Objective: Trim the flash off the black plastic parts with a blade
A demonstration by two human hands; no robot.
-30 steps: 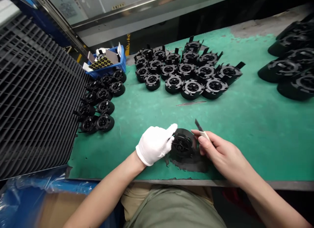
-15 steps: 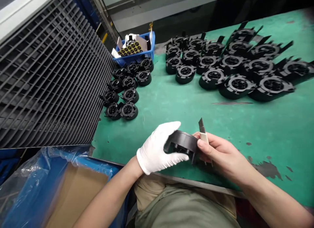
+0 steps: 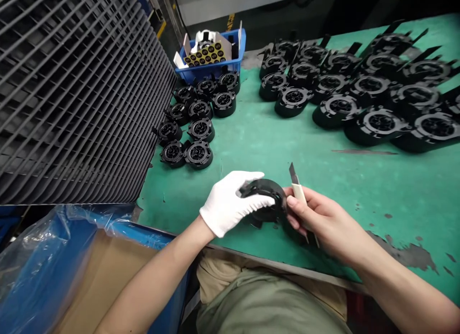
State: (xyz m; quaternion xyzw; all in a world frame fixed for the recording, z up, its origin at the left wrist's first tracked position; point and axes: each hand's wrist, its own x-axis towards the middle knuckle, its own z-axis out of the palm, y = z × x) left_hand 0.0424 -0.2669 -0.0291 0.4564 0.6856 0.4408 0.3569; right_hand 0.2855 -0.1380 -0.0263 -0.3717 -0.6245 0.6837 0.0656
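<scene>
My left hand (image 3: pixel 228 203), in a white glove, is closed around a round black plastic part (image 3: pixel 268 200) and holds it tilted just above the green table (image 3: pixel 266 147). My bare right hand (image 3: pixel 318 218) touches the same part from the right and grips a small utility knife (image 3: pixel 297 189), its blade pointing up and away. Both hands sit near the table's front edge.
A cluster of small black round parts (image 3: pixel 196 118) lies at left-centre, and larger black parts (image 3: pixel 362 92) fill the back right. A blue bin (image 3: pixel 212 53) with a tray of small discs stands at the back. A black slatted grid (image 3: pixel 72 94) lies left, a plastic-lined cardboard box (image 3: pixel 82 271) below it.
The black part went from lying flat on the table to being lifted and turned on edge between both hands. The view has swung left and down, showing the box.
</scene>
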